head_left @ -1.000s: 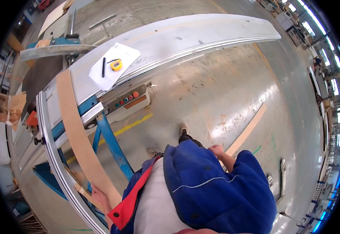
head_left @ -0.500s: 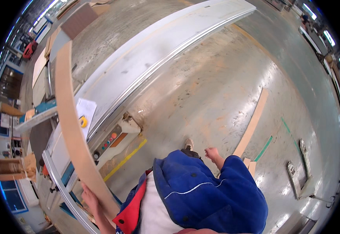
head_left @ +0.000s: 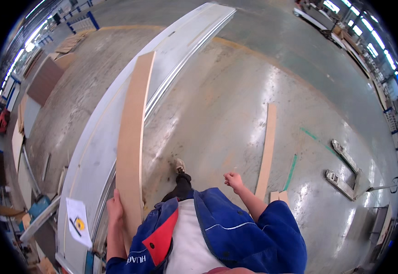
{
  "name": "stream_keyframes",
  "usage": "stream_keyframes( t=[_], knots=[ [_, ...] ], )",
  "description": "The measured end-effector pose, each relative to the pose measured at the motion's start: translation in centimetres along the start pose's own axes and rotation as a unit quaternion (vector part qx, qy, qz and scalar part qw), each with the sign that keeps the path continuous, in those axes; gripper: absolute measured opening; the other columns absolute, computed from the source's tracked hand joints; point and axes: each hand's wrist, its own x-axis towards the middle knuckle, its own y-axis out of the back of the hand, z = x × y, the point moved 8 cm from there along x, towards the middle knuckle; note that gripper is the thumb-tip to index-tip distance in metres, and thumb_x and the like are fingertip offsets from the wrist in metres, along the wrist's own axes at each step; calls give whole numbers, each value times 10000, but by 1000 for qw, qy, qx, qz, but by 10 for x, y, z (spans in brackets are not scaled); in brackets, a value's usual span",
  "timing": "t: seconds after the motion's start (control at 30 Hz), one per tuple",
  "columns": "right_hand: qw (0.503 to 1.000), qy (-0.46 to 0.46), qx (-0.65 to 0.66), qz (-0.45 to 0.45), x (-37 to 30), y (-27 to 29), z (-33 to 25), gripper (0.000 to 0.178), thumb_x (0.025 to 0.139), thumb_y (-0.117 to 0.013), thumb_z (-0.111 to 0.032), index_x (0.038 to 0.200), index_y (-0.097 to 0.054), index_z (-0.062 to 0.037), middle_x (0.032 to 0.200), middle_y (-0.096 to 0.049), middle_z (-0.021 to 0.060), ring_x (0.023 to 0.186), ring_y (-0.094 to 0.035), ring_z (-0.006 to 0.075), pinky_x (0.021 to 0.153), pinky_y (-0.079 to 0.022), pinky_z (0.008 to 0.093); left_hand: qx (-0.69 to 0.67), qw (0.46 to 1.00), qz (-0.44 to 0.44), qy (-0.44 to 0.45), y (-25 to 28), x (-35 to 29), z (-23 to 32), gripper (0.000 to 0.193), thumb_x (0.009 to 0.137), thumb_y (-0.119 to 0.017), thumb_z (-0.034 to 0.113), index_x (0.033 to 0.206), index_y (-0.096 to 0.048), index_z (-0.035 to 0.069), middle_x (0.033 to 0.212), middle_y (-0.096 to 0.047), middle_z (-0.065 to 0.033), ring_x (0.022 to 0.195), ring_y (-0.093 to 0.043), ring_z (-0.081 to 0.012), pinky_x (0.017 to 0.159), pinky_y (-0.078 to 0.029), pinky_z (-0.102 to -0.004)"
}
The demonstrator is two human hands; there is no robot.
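Observation:
A long tan wooden board (head_left: 131, 132) stretches forward at my left side, its pale edge facing right. My left hand (head_left: 115, 206) grips the left side of this board near its close end, fingers wrapped out of sight beneath it. The board's far part lies over a long grey-white machine table (head_left: 91, 137) with metal rails. Out in front of my body hangs my right hand (head_left: 233, 180), curled closed, with nothing visible in it. Another tan strip (head_left: 266, 146) rests on the floor to the right of that hand.
A white paper sheet (head_left: 76, 214) with a yellow tape measure (head_left: 79, 223) lies on the machine table. Shorter wood pieces (head_left: 279, 197) sit close to the floor strip. A pallet jack (head_left: 352, 176) stands at the right. Panels (head_left: 46, 81) lean at the far left.
The board in my left hand has swung to the right, away from the control panel. My body and view have turned rightward, and a foot steps forward. The right hand stays curled.

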Motion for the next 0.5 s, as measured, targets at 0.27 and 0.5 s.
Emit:
stream_keyframes(
  t=[0.27, 0.5],
  knots=[
    [988, -26, 37, 145, 73, 80, -55, 152, 847, -619, -127, 781, -615, 10, 682, -583, 59, 518, -562, 136, 452, -431, 267, 111, 987, -75, -90, -105, 176, 192, 693, 961, -449, 522, 876, -648, -137, 818, -663, -229, 802, -626, -288, 720, -467, -423],
    [961, -103, 108, 234, 95, 99, -57, 160, 843, -640, -147, 770, -631, -4, 680, -603, 68, 567, -592, 175, 487, -466, 307, 197, 956, -72, -203, -224, 342, 352, 752, 974, -361, 551, 938, -646, -144, 926, -641, -342, 933, -618, -460, 827, -459, -490]
  ],
)
